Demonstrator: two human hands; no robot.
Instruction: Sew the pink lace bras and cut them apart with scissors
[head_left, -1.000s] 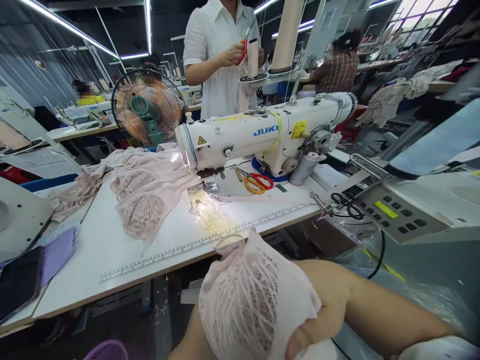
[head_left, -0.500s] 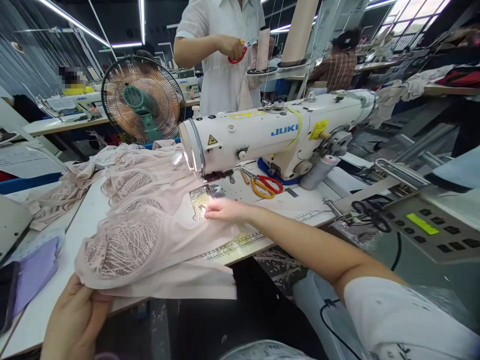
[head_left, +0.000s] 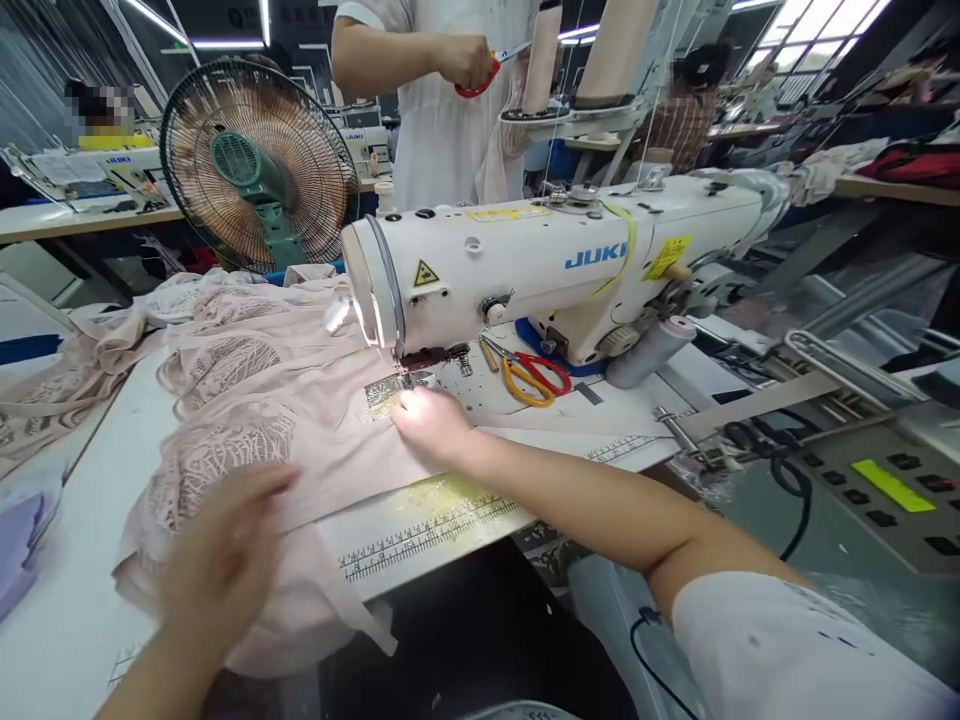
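A pale pink lace bra [head_left: 337, 465] lies across the sewing machine bed, its lace cup [head_left: 240, 440] toward the left and a loose strip hanging over the table's front edge. Beside the needle, my right hand [head_left: 431, 425] is closed, fingertips pinching the bra's fabric close to the metal needle plate [head_left: 381, 392]. My left hand [head_left: 225, 550], smeared by motion, passes over the front of the lace cup with fingers stretched out and apart. Nothing shows in it. The white sewing machine [head_left: 480, 265] stands directly behind my right hand.
Red-and-orange-handled scissors [head_left: 529, 375] and a grey thread cone [head_left: 649, 352] lie right of the needle. More pink garments [head_left: 225, 310] are heaped at the left. A fan [head_left: 259, 170] stands behind. Across the machine, a person's hand [head_left: 465, 62] holds red-handled scissors. A control box [head_left: 885, 490] sits at right.
My left hand has let go of the cup's near edge and moved right and up over the fabric. The cup has slumped and the front strip dropped. My right hand stays by the needle.
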